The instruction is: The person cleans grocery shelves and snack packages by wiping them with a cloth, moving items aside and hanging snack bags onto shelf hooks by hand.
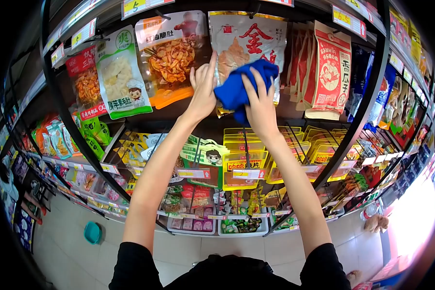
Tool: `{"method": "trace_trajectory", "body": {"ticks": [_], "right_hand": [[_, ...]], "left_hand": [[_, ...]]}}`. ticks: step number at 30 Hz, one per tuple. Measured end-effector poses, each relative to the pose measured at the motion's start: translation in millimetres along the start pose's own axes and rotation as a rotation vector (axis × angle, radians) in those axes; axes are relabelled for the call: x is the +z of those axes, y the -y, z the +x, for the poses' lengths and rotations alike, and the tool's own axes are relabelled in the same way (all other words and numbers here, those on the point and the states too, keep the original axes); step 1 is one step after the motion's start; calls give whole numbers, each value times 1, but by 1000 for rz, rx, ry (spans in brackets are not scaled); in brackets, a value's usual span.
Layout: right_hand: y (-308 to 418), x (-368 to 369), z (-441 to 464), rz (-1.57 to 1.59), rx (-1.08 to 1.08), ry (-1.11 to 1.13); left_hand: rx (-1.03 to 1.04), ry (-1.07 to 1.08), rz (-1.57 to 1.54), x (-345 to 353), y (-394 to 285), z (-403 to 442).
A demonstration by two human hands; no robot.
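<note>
My right hand grips a bunched blue cloth, pressed against the front of a hanging silver snack bag with red lettering. The cloth covers the lower middle of that bag. At the bag's left edge is my left hand, its index finger straight along the edge and the other fingers curled. The left thumb is hidden. Just left hangs a clear-fronted bag of reddish food, and farther left a white and green bag. Right of the cloth hang red and brown paper packets.
Black shelf posts stand on both sides. Price-tag strips edge the lower shelf, where yellow packets hang on hooks. White trays of small packs sit below. A teal basin stands on the tiled floor at left.
</note>
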State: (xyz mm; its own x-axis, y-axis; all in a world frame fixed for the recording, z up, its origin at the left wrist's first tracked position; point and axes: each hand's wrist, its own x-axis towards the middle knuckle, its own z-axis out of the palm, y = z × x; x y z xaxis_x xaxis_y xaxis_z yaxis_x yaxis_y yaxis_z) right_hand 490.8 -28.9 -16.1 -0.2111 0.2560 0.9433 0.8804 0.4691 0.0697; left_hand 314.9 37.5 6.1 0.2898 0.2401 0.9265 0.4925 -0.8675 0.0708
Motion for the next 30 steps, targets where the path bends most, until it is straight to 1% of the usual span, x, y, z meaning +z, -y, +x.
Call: {"method": "trace_trajectory", "body": {"ticks": [3,6,7,9,11,14,15,16,17,20,23,25,29,30], "right_hand": [[-6,2,-36,48,60,143],[-11,-4,-34,113,81,20],[-9,-9,-20,71,46,-76],[-6,-22,12,60,60,-168],[-13,-27,47,-7,-7,-284],[-30,-27,89,-75,-72,-391],[-32,-25,95,-115,13,-365],[-38,-21,102,-116,38,-346],[-43,-17,103,-116,63,-328],[-46,-7,88,-19,119,-256],[-34,-6,62,-13,111,-241],[-19,-8,45,-21,161,-180],[-9,-2,17,79,162,-178],[-7,0,9,62,142,-169]], "left_hand": [[-12,-7,44,-3,4,1],[6,-13,65,-6,6,2],[5,-12,67,-6,5,3],[0,-38,99,-1,2,3],[-9,-61,128,4,-1,2],[-53,-77,174,9,-5,3],[-11,-114,185,10,-5,4],[32,-153,197,10,-5,6],[30,-152,201,9,-5,7],[4,-139,29,3,-9,9],[15,-136,26,-2,-6,10],[9,-134,24,-4,-1,11],[-17,-108,-27,-7,-2,10],[-27,-103,-45,-7,-3,11]]}}
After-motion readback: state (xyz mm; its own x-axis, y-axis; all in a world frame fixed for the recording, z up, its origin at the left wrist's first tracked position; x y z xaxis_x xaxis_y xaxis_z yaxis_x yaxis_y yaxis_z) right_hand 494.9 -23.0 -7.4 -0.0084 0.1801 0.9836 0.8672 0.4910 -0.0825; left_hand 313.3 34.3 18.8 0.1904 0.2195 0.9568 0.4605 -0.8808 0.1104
